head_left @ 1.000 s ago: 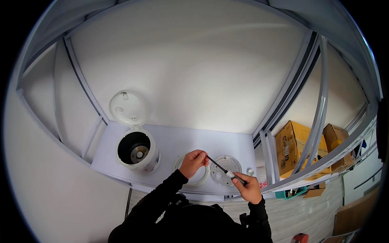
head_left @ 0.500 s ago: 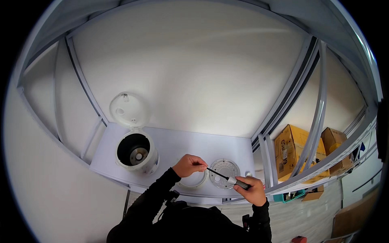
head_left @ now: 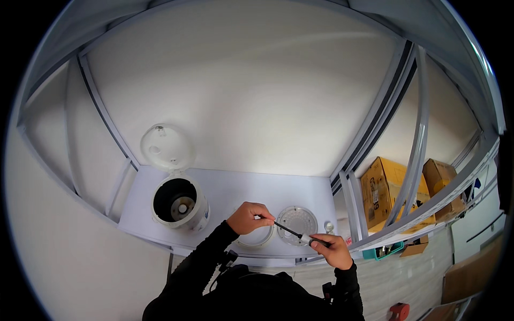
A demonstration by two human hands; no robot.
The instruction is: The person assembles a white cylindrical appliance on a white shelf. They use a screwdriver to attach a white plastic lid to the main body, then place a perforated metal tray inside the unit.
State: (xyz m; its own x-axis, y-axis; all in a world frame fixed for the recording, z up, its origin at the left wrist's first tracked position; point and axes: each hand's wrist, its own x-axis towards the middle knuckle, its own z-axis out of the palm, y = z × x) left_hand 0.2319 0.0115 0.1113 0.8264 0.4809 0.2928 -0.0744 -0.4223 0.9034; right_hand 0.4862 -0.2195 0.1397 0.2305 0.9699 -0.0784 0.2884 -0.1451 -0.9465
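Note:
My right hand (head_left: 334,252) is wrapped round the handle of a screwdriver (head_left: 288,230), its dark shaft pointing left and slightly up. At the shaft's tip, my left hand (head_left: 249,218) closes its thumb and fingers in a pinch. Whatever small thing lies between those fingertips is too small to make out. Below the hands on the table lie a white ring (head_left: 256,246), partly hidden by my left hand, and a pale round plate (head_left: 297,219) with holes. To the left stands a white rice cooker (head_left: 200,212), its lid (head_left: 167,148) raised and a round heating plate inside.
The white table (head_left: 251,184) backs onto a pale wall panel within a grey frame. A small clear-and-white part (head_left: 329,228) sits near its right edge. Beyond the frame stand yellow cardboard boxes (head_left: 383,192), a teal bin (head_left: 390,251), and a red object (head_left: 399,311) on the floor.
The view has shifted slightly. My right hand has turned a little round the screwdriver handle, covering more of it; the left-hand pinch stays at the tip.

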